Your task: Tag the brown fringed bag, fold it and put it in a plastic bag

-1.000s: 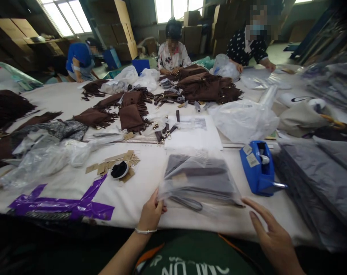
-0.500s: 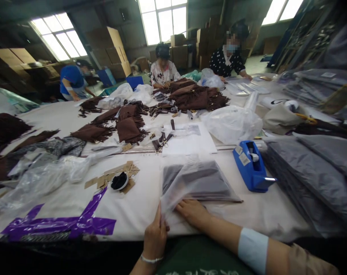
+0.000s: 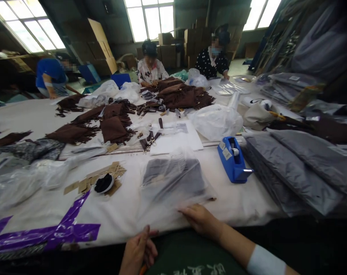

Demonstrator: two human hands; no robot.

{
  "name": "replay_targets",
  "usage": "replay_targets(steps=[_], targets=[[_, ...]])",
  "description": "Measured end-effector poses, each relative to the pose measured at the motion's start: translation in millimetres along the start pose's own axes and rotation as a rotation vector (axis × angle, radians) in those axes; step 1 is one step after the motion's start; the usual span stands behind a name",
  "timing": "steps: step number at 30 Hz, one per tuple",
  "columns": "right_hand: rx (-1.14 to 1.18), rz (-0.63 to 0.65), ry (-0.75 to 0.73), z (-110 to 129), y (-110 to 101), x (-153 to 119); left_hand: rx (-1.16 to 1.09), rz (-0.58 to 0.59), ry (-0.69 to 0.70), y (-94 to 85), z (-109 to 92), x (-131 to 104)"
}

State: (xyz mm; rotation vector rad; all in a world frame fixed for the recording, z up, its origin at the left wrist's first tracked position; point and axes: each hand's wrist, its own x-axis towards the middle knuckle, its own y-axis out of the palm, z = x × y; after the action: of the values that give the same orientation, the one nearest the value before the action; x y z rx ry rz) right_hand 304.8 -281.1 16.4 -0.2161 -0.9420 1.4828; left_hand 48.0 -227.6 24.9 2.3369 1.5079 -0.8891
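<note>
A clear plastic bag [image 3: 173, 191] with a folded dark grey item inside lies on the white table [image 3: 242, 202] right in front of me. My right hand [image 3: 200, 219] rests flat on the bag's near edge, fingers spread and pointing left. My left hand [image 3: 137, 248] hovers at the table's near edge just below the bag, fingers loosely apart, with nothing in it and not touching the plastic.
A blue tape dispenser [image 3: 232, 158] stands right of the bag, beside a stack of grey packed bags [image 3: 293, 168]. Cardboard tags and a small dish [image 3: 104, 183] lie to the left, purple tape [image 3: 47, 233] nearer. Brown fringed pieces [image 3: 113, 128], papers [image 3: 176, 137] and three people sit farther back.
My left hand has let go of the bag's raised flap and dropped to the table edge. The flap now lies down. My right hand stays on the bag's near edge.
</note>
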Motion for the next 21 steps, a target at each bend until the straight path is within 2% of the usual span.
replay_targets(steps=[2, 5, 7, 9, 11, 14, 16, 19, 21], targets=[[-0.025, -0.17, 0.088, -4, -22, -26, 0.101, 0.094, 0.176, 17.4, -16, 3], [-0.181, -0.345, 0.279, -24, -44, -35, 0.357, 0.147, 0.662, 53.9, -44, 21], [-0.112, -0.382, 0.46, -40, -50, -30, 0.541, 0.219, 0.926, 80.4, -59, 37], [0.044, -0.409, 0.622, -53, -51, -24, 0.717, 0.31, 1.103, 106.0, -71, 55], [0.144, -0.435, 0.712, -62, -50, -23, 0.871, 0.338, 1.255, 129.2, -80, 72], [0.178, -0.435, 0.737, -66, -49, -28, 0.977, 0.292, 1.364, 155.1, -88, 96], [0.185, -0.424, 0.741, -66, -51, -33, 0.993, 0.298, 1.39, 163.0, -92, 108], [0.147, -0.408, 0.751, -65, -56, -40, 1.021, 0.364, 1.458, 160.1, -94, 116], [0.09, -0.364, 0.746, -62, -57, -44, 1.003, 0.38, 1.441, 153.7, -94, 115]])
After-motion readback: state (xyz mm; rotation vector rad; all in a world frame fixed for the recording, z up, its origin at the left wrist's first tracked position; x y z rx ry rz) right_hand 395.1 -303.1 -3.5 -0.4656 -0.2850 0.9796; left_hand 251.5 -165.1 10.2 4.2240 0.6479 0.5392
